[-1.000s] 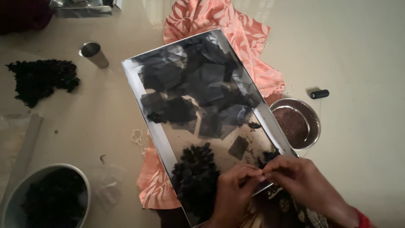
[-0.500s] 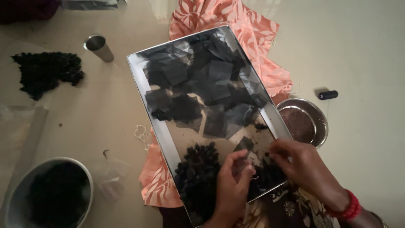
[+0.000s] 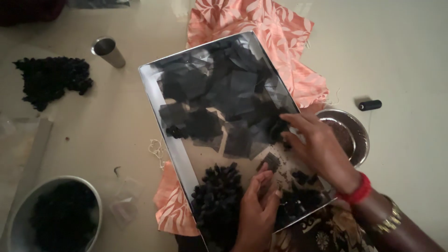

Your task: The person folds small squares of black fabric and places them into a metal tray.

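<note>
Right hand [image 3: 322,149] now over black squares [image 3: 224,102]

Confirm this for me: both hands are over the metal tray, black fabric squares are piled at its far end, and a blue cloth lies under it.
Not quite. The head view shows the cloth under the metal tray is orange-pink with a leaf pattern, not blue. The left hand, right hand and black fabric squares are as stated.

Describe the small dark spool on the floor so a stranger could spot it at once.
Start at the big shiny rectangular tray lying on the orange patterned cloth. Just past its right side sits a round metal bowl. Above and right of that bowl, alone on the pale floor, lies the spool: a short black cylinder on its side, far smaller than any container nearby.
</note>
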